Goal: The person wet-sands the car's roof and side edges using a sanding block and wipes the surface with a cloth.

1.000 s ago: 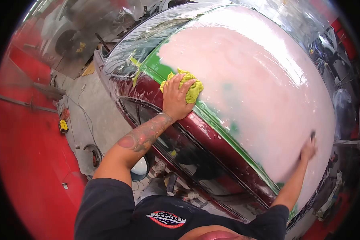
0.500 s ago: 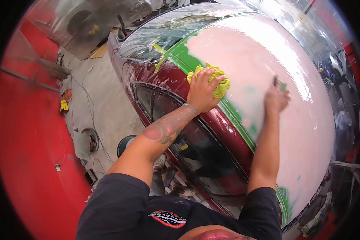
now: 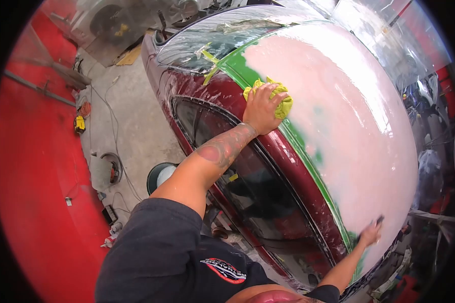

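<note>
A car roof point(image 3: 338, 136) with a pale pink, wet-looking surface and green edges fills the centre right. My left hand point(image 3: 262, 110) presses a crumpled yellow-green cloth point(image 3: 284, 105) on the roof's near edge, fingers wrapped over it. Far to the right, my right hand point(image 3: 370, 235) is low on the pink area, closed round a small dark block point(image 3: 379, 220). Dark red paint point(image 3: 298, 177) borders the green strip, above the side windows. Yellow-green tape point(image 3: 210, 76) sticks near the windshield corner.
A bucket point(image 3: 162, 178) stands on the concrete floor beside the car. Cables point(image 3: 116, 116) and a yellow tool point(image 3: 79, 124) lie at the left, next to a red surface point(image 3: 40, 202). Plastic sheeting point(image 3: 389, 40) hangs at the upper right.
My right hand swept up the roof with the block, then came back down toward the lower right. My left hand stays on the cloth, while the view has shifted.
</note>
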### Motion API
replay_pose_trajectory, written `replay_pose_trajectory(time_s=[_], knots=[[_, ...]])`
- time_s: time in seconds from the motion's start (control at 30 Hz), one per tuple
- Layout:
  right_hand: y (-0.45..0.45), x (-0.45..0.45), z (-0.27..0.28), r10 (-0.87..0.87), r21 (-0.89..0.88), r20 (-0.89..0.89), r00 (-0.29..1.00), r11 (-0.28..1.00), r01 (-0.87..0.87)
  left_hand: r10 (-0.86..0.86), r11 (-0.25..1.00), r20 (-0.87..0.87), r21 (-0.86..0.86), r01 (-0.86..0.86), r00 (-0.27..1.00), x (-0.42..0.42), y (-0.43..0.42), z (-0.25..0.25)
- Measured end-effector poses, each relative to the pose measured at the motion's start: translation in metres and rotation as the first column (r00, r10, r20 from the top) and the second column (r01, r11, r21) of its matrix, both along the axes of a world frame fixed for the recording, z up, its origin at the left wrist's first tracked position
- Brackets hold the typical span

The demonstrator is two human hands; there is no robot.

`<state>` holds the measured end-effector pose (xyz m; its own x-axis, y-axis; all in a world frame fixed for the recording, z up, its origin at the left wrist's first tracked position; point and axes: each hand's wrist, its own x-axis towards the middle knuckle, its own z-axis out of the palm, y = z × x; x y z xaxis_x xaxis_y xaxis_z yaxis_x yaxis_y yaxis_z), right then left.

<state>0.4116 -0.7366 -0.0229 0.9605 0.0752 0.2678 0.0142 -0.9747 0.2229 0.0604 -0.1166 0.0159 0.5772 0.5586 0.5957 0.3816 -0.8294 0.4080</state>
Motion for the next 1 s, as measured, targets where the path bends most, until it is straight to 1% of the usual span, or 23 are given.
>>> replay_pose_trajectory(time_s=[0.07,0.17,0.2,0.23,0.27,0.3,0.33,0.37,0.4,0.43,0.47,0.5,0.53,0.57,0.6,0.67,0.73,0.77,0.83,0.9,0.93,0.97,1.0], knots=[[-0.032,-0.008,0.018,-0.449,0.116,-0.129,0.884,0.879,0.463,-0.01,1.0,0.012,-0.001,0.01,1.0,-0.001,0.002,0.0],[0.02,0.033,-0.009,-0.392,0.178,-0.033,0.92,0.903,0.391,-0.017,1.0,-0.002,-0.02,0.017,1.0,-0.002,0.001,0.001],[0.082,0.033,-0.005,-0.275,0.109,0.013,0.961,0.956,0.272,-0.012,1.0,-0.001,-0.02,0.012,1.0,-0.001,0.004,0.001],[0.129,0.05,-0.022,-0.024,0.03,0.076,0.997,0.999,0.021,-0.021,1.0,0.022,-0.01,0.022,1.0,-0.001,0.004,-0.001],[0.227,0.005,0.004,0.17,0.002,0.099,0.98,0.985,-0.171,-0.033,0.999,0.042,-0.002,0.033,0.999,-0.002,0.003,-0.003],[0.318,-0.039,0.024,0.283,-0.029,0.133,0.95,0.959,-0.282,-0.029,1.0,0.036,-0.003,0.029,0.999,-0.002,0.003,-0.004],[0.398,-0.09,0.049,0.336,0.028,0.05,0.941,0.941,-0.338,-0.03,0.999,0.023,-0.011,0.03,0.999,-0.002,0.002,-0.004],[0.452,-0.115,0.033,0.503,-0.151,0.114,0.857,0.861,-0.486,-0.036,0.999,0.01,-0.017,0.036,0.999,-0.002,0.002,-0.004],[0.497,-0.162,0.046,0.57,0.129,0.05,0.82,0.81,-0.572,-0.027,1.0,0.009,-0.001,0.027,1.0,-0.001,0.003,-0.005],[0.528,-0.209,0.07,0.581,0.196,-0.148,0.801,0.811,-0.552,-0.038,0.999,0.006,-0.002,0.038,0.999,-0.003,0.004,-0.005],[0.536,-0.231,0.067,0.711,0.266,-0.09,0.697,0.692,-0.672,-0.007,1.0,0.005,0.012,0.007,1.0,-0.004,0.004,-0.004],[0.53,-0.234,0.056,0.771,0.306,0.035,0.636,0.598,-0.741,-0.007,1.0,0.008,0.018,0.007,1.0,-0.001,0.002,-0.004],[0.518,-0.235,0.062,0.784,0.319,-0.007,0.621,0.59,-0.741,-0.007,1.0,0.052,0.03,0.006,0.999,0.001,0.002,-0.006],[0.494,-0.223,0.069,0.779,0.327,-0.05,0.625,0.604,-0.727,0.012,0.996,0.016,0.084,-0.013,1.0,0.001,0.004,-0.01],[0.454,-0.2,0.07,0.689,0.291,-0.066,0.722,0.705,-0.646,-0.007,0.999,-0.02,0.053,0.008,1.0,0.001,0.004,-0.005],[0.375,-0.167,0.068,0.594,0.289,0.011,0.804,0.768,-0.572,-0.05,0.993,0.018,0.108,0.047,0.999,0.005,0.008,-0.009],[0.258,-0.118,0.061,0.315,0.184,0.069,0.947,0.929,-0.322,-0.098,0.984,-0.003,0.148,0.098,0.995,0.004,0.013,-0.013],[0.192,-0.096,0.057,0.238,0.168,0.115,0.964,0.952,-0.255,-0.103,0.98,-0.009,0.172,0.103,0.995,0.003,0.015,-0.014],[0.087,-0.075,0.061,-0.232,0.191,-0.037,0.972,0.953,0.235,-0.071,0.979,-0.024,0.188,0.074,0.997,0.003,0.013,-0.009],[0.043,-0.066,0.045,-0.163,0.168,0.026,0.986,0.973,0.156,-0.064,0.982,-0.032,0.176,0.069,0.997,0.005,0.012,-0.008],[0.068,-0.067,0.042,-0.143,0.12,0.09,0.986,0.984,0.132,-0.065,0.979,-0.034,0.191,0.07,0.997,0.005,0.013,-0.009],[0.103,-0.075,0.047,-0.112,0.212,0.011,0.994,0.971,0.107,-0.068,0.976,-0.036,0.207,0.074,0.997,0.006,0.015,-0.011],[0.16,-0.088,0.058,-0.029,0.515,-0.132,0.991,0.852,0.093,-0.167,0.966,-0.013,0.198,0.166,0.986,0.007,0.02,-0.012]])
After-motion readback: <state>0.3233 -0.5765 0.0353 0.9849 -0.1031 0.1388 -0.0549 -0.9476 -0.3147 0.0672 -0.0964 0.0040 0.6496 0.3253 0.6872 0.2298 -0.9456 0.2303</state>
